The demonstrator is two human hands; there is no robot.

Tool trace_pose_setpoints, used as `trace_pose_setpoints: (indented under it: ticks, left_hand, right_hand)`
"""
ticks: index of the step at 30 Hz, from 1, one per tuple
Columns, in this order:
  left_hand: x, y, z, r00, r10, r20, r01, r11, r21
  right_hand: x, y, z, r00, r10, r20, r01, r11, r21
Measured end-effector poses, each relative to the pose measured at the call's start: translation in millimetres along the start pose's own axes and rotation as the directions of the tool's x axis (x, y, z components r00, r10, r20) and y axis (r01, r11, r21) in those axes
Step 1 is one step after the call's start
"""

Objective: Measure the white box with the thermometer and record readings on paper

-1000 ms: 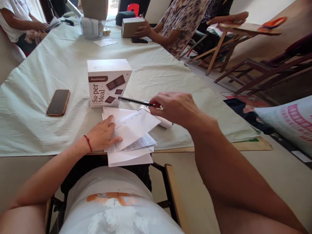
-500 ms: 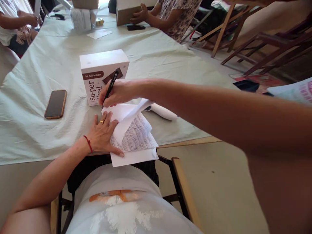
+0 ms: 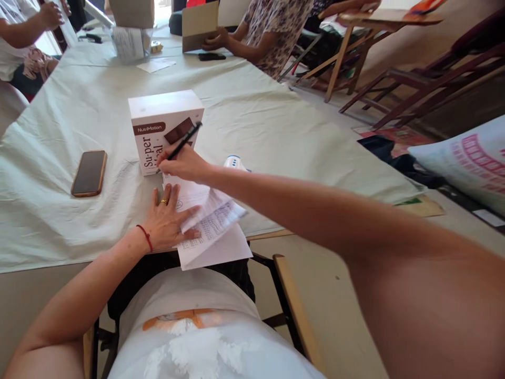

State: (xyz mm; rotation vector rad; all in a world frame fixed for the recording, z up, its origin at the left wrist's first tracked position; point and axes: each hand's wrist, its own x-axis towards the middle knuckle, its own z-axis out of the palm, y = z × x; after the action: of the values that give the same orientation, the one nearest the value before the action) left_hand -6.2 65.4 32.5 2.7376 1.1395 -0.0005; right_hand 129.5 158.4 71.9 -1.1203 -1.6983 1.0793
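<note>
My right hand (image 3: pixel 182 162) grips a black pen (image 3: pixel 185 140), its upper end leaning to the right and its tip hidden by the fingers near the top left of the sheets. Spread flat across the left side of the paper sheets (image 3: pixel 221 245) is my left hand (image 3: pixel 168 218), with a ring and a red wrist string. Handwriting covers part of the paper, and one sheet is lifted and curled. Just behind the pen stands a white NutriMotion box (image 3: pixel 168 108). A white device (image 3: pixel 234 162) with blue trim is partly covered by my right forearm.
A phone (image 3: pixel 89 173) lies on the cloth-covered table (image 3: pixel 252 131) at the left. Farther back are a clear bin (image 3: pixel 132 45), a co-worker's open carton (image 3: pixel 199 27) and another dark phone (image 3: pixel 212 56). A white printed sack (image 3: pixel 469 158) stands at the right.
My right hand has shifted slightly left and down, and the pen leans further right. The lifted sheet has dropped lower. In the background, the co-worker's carton has turned.
</note>
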Motion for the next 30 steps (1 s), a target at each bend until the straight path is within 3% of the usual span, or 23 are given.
trace_pose_setpoints:
  ticks: [4, 8, 11, 15, 19, 23, 26, 30]
  left_hand:
    - [0, 3, 0, 1.000, 0.026, -0.011, -0.026, 0.999, 0.032]
    - [1, 3, 0, 1.000, -0.005, 0.018, 0.004, 0.999, 0.046]
    - [1, 0, -2, 0.999, -0.013, 0.038, 0.011, 0.999, 0.043]
    - [3, -6, -13, 0.988, 0.029, 0.152, -0.031, 1.000, 0.006]
    - [5, -3, -24, 0.978, -0.029, 0.206, 0.046, 0.996, -0.081]
    - [8, 13, -17, 0.985, -0.140, 0.103, 0.150, 0.984, -0.091]
    - [10, 23, -4, 0.983, -0.182, 0.034, 0.184, 0.981, -0.054]
    - [11, 25, 4, 0.984, -0.162, 0.076, 0.166, 0.985, -0.047]
  right_hand:
    - [-21, 37, 13, 0.974, 0.140, -0.181, -0.116, 0.984, 0.137]
    - [-34, 50, 13, 0.943, 0.146, -0.297, -0.098, 0.980, 0.171]
    - [-37, 46, 5, 0.954, 0.185, -0.236, -0.148, 0.975, 0.169]
    - [-48, 38, -16, 0.945, 0.319, -0.077, -0.295, 0.928, 0.226]
    - [-86, 34, -39, 0.904, 0.413, -0.109, -0.365, 0.879, 0.307]
    - [-142, 30, -55, 0.896, 0.409, -0.170, -0.381, 0.908, 0.175]
    - [-171, 19, -66, 0.890, 0.432, -0.144, -0.433, 0.901, 0.026]
    - [-161, -10, -72, 0.946, 0.307, -0.105, -0.319, 0.939, -0.128]
